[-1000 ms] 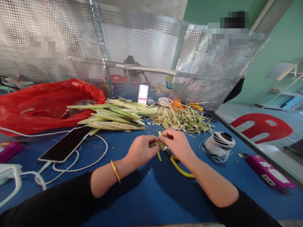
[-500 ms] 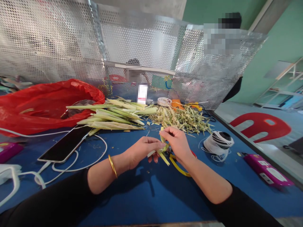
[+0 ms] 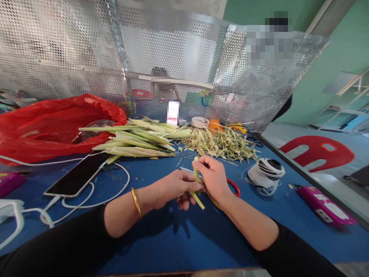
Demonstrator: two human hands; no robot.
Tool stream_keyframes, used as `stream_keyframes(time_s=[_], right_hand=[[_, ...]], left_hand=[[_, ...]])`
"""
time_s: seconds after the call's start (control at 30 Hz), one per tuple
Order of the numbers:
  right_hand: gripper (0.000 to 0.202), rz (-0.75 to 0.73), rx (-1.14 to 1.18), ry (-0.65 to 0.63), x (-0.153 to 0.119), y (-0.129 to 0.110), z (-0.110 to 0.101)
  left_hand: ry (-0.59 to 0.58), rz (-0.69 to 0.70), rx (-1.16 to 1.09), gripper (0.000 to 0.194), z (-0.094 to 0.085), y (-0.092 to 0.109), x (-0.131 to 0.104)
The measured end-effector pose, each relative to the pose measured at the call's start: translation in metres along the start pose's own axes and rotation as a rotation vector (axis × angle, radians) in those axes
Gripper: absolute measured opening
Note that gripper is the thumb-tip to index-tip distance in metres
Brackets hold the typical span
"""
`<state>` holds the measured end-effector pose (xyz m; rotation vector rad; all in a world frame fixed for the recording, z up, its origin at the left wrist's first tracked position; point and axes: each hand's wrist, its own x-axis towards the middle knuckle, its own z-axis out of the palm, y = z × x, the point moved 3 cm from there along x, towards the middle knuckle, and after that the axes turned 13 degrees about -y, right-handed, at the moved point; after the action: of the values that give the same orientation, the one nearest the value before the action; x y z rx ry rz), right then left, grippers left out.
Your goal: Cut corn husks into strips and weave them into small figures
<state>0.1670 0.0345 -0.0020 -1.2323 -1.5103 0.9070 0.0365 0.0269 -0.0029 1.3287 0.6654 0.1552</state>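
Closest in, above the blue bench (image 3: 150, 250), a gold bangle (image 3: 136, 202) circles the wrist behind the left hand (image 3: 175, 184). That hand has its thumb and fingers pressed around the middle of a pale green strip of plant (image 3: 198, 201), whose lower end pokes out below the fingertips. Just beside it, the right hand (image 3: 212, 175) pinches the upper part between thumb and fingers, so the two hands nearly meet (whether the strip is knotted between them, I cannot tell). Scissors (image 3: 235, 187) lie partly hidden under the right hand, a red handle showing to its right.

Well to the right of that hand lies a purple packet (image 3: 325, 206), and nearer to it stands a spool of white string (image 3: 266, 175). Left of the left hand, a dark phone (image 3: 76, 179) rests with a white cable (image 3: 127, 184) looping beside it.

Beyond the left hand are long green leaves (image 3: 138, 142), with a red bag (image 3: 57, 115) farther left; beyond the right hand is a heap of small dried pieces (image 3: 227, 146). Past both hands rises a perforated screen (image 3: 173, 50), with a lit display (image 3: 173, 112) before it.
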Motion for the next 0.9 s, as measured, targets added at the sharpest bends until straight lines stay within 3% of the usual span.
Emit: stream_keyframes(time_s=[0.1,0.27,0.37,0.6,0.9], right_hand=[[0.022,-0.001,0.036,-0.061,0.003,-0.003,-0.001],[0.028,0.175,0.301,-0.21,0.005,-0.003,-0.003],[0.023,0.171,0.349,-0.286,0.005,-0.003,-0.001],[0.022,0.13,0.369,-0.028,0.005,0.003,-0.003],[0.02,0.098,0.365,0.07,0.009,0.008,-0.004]], left_hand=[[0.035,0.0,-0.066,0.027,0.0,-0.001,0.001],[0.236,0.066,-0.147,0.028,-0.008,0.002,0.001],[0.263,0.061,-0.144,0.028,-0.011,0.004,0.001],[0.185,0.054,-0.056,0.023,-0.007,0.003,0.002],[0.167,0.08,-0.054,0.031,-0.005,0.0,0.005]])
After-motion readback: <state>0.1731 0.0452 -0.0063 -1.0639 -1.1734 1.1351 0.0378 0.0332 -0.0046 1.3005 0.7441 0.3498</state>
